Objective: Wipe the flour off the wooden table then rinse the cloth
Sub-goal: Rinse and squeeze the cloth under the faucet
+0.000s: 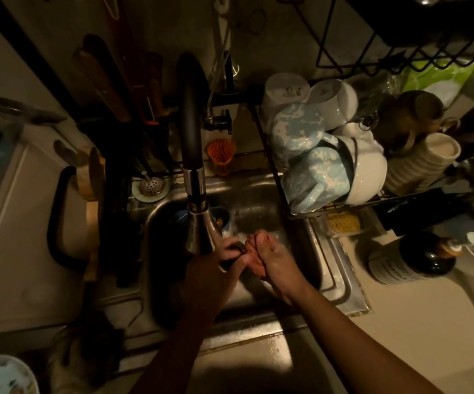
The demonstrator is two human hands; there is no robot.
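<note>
Spanning the right side of the view, the pale counter (417,322) surrounds a steel sink (341,282) set at the centre. The lighting is dim throughout.

A wire dish rack (344,207) stands on the counter just right of the sink, behind its right rim. It holds two blue mottled mugs (312,177) lying tilted, white bowls (368,169) stacked upside down, and a ribbed cream cup (440,149) on its side.

A dark faucet (191,132) rises from behind the sink and arches forward; its metal spray head ends above the basin, just left of the hands.

Both forearms reach in from the lower edge. The left hand (213,268) and the right hand (280,263) meet over the basin, just beside the spray head. Between them is the cloth (254,251), reddish and bunched into a wad. The left fingers are curled onto its left side; the right fingers and thumb wrap it from the right. Both hands grip it closely, with no fingers spread.

A pale patch in the basin behind the cloth may be splashing water; the light is too poor to confirm.

An orange brush (221,155) stands upright behind the sink, right of the faucet. A round metal strainer (151,186) lies on the sink's rear left corner.
</note>
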